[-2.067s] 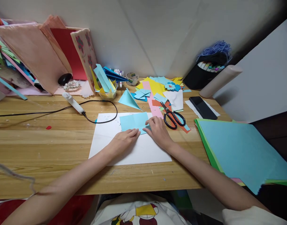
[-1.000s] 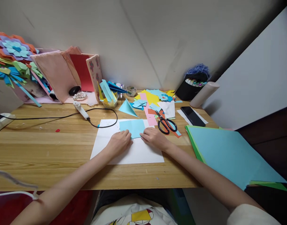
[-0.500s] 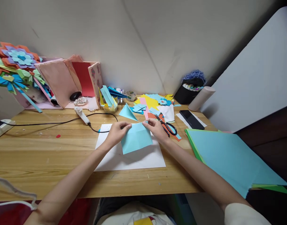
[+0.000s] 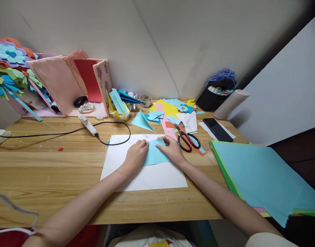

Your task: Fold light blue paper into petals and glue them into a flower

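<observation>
A piece of light blue paper (image 4: 155, 156) lies on a white sheet (image 4: 162, 178) in front of me. My left hand (image 4: 136, 156) covers its left side, with curled fingers pressing it down. At the far right corner my right hand (image 4: 172, 150) has the edge between thumb and fingers. Just right of that hand rest black-handled scissors (image 4: 187, 139), lying over orange and blue scraps. Behind the sheet stands a folded light blue paper cone (image 4: 142, 121).
Cut and folded colored papers (image 4: 167, 110) spread along the back. A glue gun (image 4: 87, 126) with a black cord lies left. A phone (image 4: 217, 129) and a stack of colored sheets (image 4: 262, 171) are on the right. A black marker holder (image 4: 207, 99) stands near the wall.
The blue paper, earlier raised and tilted between both hands, has come down onto the white sheet. My left hand has moved from its top edge onto its left side.
</observation>
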Available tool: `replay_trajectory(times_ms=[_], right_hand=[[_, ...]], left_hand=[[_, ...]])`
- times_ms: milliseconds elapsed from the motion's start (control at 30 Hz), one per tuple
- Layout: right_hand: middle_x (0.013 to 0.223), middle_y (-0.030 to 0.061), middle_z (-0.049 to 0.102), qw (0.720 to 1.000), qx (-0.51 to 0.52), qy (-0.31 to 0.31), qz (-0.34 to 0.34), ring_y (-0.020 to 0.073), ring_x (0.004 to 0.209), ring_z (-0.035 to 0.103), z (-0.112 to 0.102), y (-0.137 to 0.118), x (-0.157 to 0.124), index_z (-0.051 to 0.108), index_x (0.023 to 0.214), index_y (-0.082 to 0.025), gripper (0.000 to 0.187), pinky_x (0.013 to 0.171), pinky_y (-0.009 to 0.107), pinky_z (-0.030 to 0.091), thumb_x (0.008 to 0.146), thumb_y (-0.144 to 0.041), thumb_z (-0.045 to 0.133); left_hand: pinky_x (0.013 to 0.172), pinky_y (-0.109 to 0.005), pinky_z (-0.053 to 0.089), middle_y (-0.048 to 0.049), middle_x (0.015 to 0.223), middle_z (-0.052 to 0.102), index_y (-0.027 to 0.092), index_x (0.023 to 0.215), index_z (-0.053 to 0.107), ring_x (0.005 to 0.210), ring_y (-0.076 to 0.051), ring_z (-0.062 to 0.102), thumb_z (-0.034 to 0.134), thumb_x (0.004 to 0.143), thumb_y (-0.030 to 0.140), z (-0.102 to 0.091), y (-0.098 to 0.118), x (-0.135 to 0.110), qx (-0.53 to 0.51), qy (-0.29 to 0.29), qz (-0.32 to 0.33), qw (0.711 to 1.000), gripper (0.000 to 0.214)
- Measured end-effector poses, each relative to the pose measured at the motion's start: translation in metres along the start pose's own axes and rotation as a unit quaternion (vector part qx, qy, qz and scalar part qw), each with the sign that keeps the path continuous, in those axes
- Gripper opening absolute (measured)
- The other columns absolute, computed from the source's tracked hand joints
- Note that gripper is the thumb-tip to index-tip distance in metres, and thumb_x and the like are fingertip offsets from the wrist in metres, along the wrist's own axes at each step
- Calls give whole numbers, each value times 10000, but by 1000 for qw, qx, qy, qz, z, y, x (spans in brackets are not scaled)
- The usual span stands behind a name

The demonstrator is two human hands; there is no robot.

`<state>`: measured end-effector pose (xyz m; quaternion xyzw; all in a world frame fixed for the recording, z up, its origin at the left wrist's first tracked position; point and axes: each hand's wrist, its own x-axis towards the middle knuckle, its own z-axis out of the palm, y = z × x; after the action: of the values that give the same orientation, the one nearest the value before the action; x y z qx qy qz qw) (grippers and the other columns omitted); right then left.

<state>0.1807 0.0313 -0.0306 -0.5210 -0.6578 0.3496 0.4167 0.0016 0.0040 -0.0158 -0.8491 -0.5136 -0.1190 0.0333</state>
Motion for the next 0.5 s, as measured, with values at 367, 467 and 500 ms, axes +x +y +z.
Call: replay_trajectory(times_ms=[367, 467, 500], right_hand=[[952, 31, 676, 951, -198, -19, -237, 164, 823, 571, 5, 0, -18, 615, 1046, -214, 297, 737, 297, 475, 830, -94, 451], [1038, 29, 663, 917, -275, -33, -286, 176, 816, 561, 5, -1, -22, 615, 1055, -216, 289, 711, 313, 476, 853, -112, 437], [1057, 34, 656, 907, -299, -38, -294, 183, 818, 557, 6, -2, -23, 616, 1056, -210, 283, 707, 322, 474, 857, -121, 436]], left_hand=[[600, -273, 406, -30, 927, 585, 200, 955, 576, 855, -166, 516, 410, 873, 332, 3, -1, 6, 6, 19, -7, 1000, 227], [608, -273, 405, -28, 925, 587, 201, 972, 571, 851, -167, 513, 377, 886, 317, 2, -1, 5, 4, 13, -6, 1000, 242], [609, -274, 405, -29, 925, 588, 202, 978, 569, 854, -167, 511, 363, 890, 312, 2, -1, 5, 3, 10, -6, 1000, 250]])
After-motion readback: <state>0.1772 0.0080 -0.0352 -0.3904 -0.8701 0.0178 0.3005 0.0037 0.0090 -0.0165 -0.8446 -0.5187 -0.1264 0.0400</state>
